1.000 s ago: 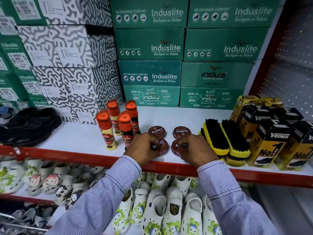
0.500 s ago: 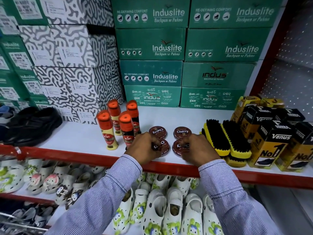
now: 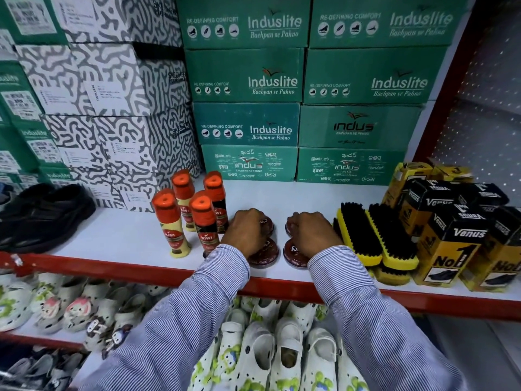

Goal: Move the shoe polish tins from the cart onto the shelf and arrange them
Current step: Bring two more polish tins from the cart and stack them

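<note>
Both hands have advanced from near tins to far tins (image 3: 267, 222): left hand (image 3: 245, 231), right hand (image 3: 311, 232), each grip closed on one; arranging nearly complete.

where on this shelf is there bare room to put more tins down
Bare white shelf lies between the black shoes and the Kiwi bottles. More lies behind the polish tins, up to the green Indus boxes. The right is crowded: brushes against Venus boxes.
</note>
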Tool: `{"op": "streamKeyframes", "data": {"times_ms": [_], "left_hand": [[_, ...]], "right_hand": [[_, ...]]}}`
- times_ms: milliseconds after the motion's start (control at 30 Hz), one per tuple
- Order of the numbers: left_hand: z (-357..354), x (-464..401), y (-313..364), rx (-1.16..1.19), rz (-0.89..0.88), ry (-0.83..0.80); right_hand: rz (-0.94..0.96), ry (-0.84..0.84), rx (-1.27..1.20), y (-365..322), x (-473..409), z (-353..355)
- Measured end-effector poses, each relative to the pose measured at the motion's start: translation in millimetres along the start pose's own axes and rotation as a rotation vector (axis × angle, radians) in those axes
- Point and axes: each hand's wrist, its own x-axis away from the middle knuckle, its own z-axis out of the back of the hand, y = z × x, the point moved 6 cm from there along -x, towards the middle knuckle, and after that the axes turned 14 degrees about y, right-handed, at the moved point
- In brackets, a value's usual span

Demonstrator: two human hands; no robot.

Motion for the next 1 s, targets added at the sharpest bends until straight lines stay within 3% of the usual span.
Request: {"op": "streamKeyframes", "data": {"times_ms": [1000], "left_hand": [[-10.4,-8.1,-0.1,0.068,-0.016,0.023]], "right_hand": [[0.006,0.006,0.026,1.8,3.2,-3.5]]}}
